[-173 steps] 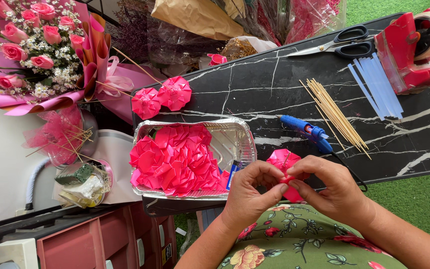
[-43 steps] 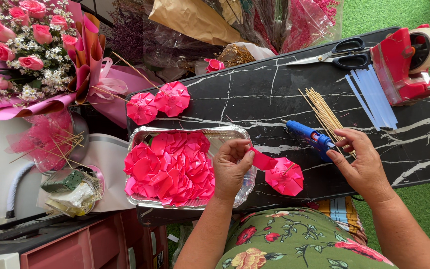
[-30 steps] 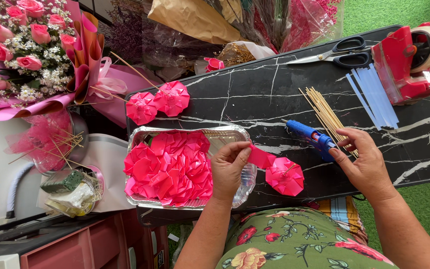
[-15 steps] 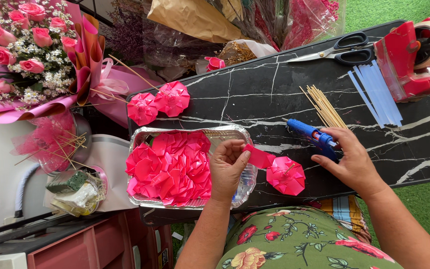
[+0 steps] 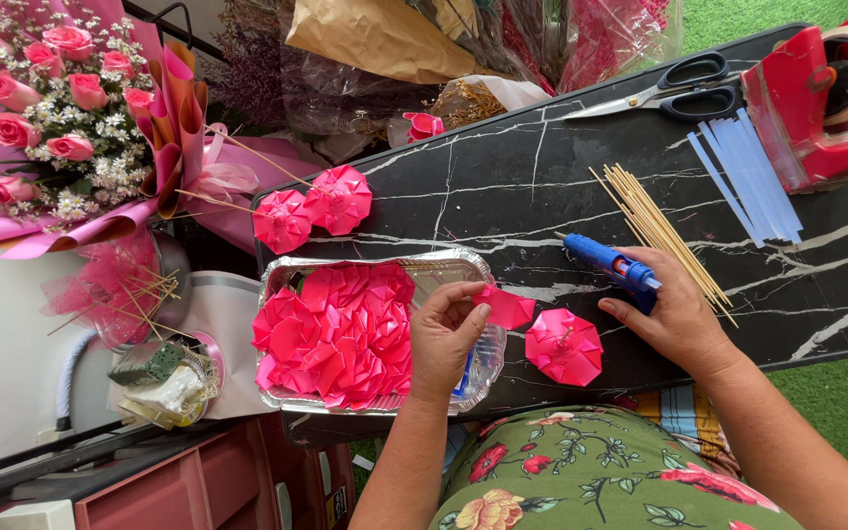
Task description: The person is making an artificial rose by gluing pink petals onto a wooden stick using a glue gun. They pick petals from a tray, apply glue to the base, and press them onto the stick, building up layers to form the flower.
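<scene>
Black marble-look table [image 5: 503, 186] on green artificial turf [image 5: 836, 383].

Counter [image 5: 542, 186]: black, veined with thin white marble lines. Landmark for the rest.

On it, near edge: foil tray [image 5: 282, 280], silver, filled with hot-pink folded paper flowers [image 5: 336, 334]. Just right of the tray, a small pink paper piece [image 5: 505, 306] and a pink paper rosette [image 5: 563, 345].

Mid-counter: glue gun [image 5: 609, 263], bright blue; skewers [image 5: 655, 231], pale tan.

Far right of counter: tape dispenser [image 5: 817, 108], red; strips [image 5: 748, 186], light blue; scissors [image 5: 684, 86], black handles.

Left of counter: bouquet [image 5: 51, 118], pink roses, white filler, pink wrap.

Below counter: lap cloth [image 5: 591, 481], green with red floral print.
</scene>
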